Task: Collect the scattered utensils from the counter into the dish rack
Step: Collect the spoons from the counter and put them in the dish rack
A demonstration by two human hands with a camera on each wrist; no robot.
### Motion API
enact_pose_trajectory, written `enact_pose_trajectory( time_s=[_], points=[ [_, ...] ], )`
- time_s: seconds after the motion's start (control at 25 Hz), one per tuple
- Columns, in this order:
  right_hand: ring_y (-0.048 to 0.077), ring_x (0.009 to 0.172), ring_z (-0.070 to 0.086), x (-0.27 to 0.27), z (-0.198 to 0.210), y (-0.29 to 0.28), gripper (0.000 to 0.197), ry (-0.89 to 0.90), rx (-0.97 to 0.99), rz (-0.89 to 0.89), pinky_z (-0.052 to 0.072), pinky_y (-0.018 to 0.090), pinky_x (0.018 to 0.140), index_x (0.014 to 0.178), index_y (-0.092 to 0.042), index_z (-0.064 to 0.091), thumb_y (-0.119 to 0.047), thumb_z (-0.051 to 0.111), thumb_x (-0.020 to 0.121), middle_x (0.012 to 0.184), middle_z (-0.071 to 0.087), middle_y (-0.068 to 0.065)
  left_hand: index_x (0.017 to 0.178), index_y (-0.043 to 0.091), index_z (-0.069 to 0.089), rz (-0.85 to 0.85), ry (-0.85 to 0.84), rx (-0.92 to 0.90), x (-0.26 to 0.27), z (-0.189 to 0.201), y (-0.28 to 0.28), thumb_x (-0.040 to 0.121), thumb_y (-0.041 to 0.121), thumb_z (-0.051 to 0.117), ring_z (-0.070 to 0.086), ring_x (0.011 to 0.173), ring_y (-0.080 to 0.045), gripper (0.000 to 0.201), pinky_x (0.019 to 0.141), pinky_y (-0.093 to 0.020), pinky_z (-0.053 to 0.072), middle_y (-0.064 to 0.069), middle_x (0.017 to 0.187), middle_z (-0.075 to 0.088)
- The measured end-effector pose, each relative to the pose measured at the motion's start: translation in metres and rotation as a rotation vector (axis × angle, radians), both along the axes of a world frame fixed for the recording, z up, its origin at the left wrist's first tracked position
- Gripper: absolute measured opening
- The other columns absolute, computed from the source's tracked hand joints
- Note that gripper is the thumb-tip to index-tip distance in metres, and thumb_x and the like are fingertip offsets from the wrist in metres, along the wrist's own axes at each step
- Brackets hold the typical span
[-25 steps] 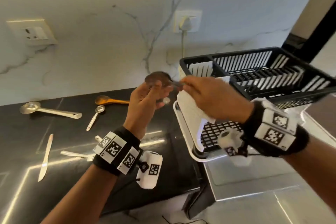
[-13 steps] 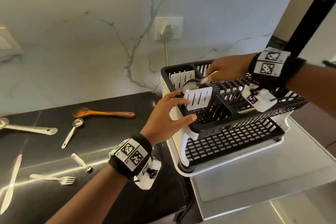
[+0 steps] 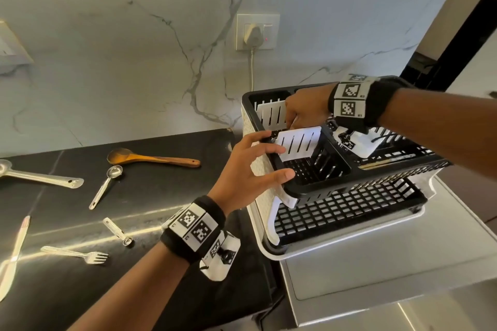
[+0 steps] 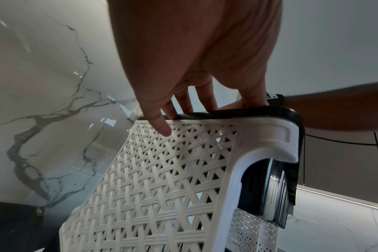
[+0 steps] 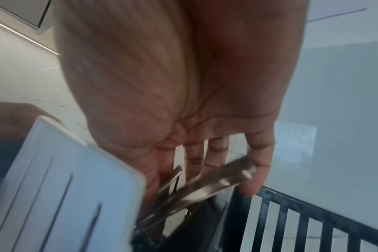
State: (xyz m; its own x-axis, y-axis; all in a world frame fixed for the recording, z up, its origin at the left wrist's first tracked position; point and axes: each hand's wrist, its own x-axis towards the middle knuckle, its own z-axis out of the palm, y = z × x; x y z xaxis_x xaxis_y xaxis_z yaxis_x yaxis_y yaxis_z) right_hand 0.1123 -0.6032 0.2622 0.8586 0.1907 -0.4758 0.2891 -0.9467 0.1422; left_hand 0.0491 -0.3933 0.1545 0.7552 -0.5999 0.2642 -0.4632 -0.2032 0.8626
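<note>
Since the earlier frame, the metal utensil is being carried lower into the cutlery compartment at the left end of the dish rack, and the left fingers are being brought onto the rack's black rim. The utensil's handle is being pinched by the curled fingers of the right hand, with its lower end being hidden behind the white slotted divider; whether it is touching the compartment floor cannot be told. The left hand is being held spread and nearly straight, its fingertips being laid on the rim above the white lattice side wall, nothing being grasped. The deposit is being judged close to release. On the black counter the wooden spoon, ladle, measuring spoon, small scoop, fork and knife are being left for collection.
</note>
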Motion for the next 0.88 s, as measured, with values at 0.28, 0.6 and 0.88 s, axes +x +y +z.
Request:
enact_pose_trajectory(
  time_s=[0.28, 0.6, 0.88],
  points=[
    [0.017, 0.115, 0.057, -0.008, 0.017, -0.003, 0.031, -0.199, 0.130, -0.022, 0.037, 0.037, 0.104, 0.124, -0.022, 0.066, -0.034, 0.050, 0.101, 0.127, 0.065, -0.001, 0.125, 0.036, 0.060, 0.008, -0.001, 0.024, -0.005, 0.002, 0.000, 0.076, 0.062, 0.063, 0.034, 0.141, -0.011, 0.056, 0.114, -0.045, 0.035, 0.013, 0.152, 0.035],
    [0.009, 0.099, 0.058, -0.013, 0.046, 0.109, 0.032, -0.157, 0.283, 0.105, 0.039, 0.030, 0.096, 0.127, -0.028, 0.064, -0.038, 0.053, 0.099, 0.115, 0.068, -0.006, 0.130, 0.030, 0.055, 0.127, -0.023, 0.235, -0.009, -0.044, 0.106, 0.089, 0.046, 0.063, 0.044, 0.129, -0.008, 0.045, 0.108, -0.042, 0.042, 0.009, 0.137, 0.049],
    [0.014, 0.094, 0.058, 0.015, -0.026, 0.269, 0.033, 0.044, 0.268, 0.273, 0.042, 0.028, 0.089, 0.124, -0.027, 0.066, -0.040, 0.058, 0.095, 0.103, 0.065, -0.007, 0.119, 0.026, 0.064, 0.421, 0.051, 0.618, 0.019, -0.095, 0.319, 0.077, 0.047, 0.073, 0.051, 0.122, -0.020, 0.047, 0.101, -0.028, 0.037, 0.001, 0.126, 0.057]
  ],
)
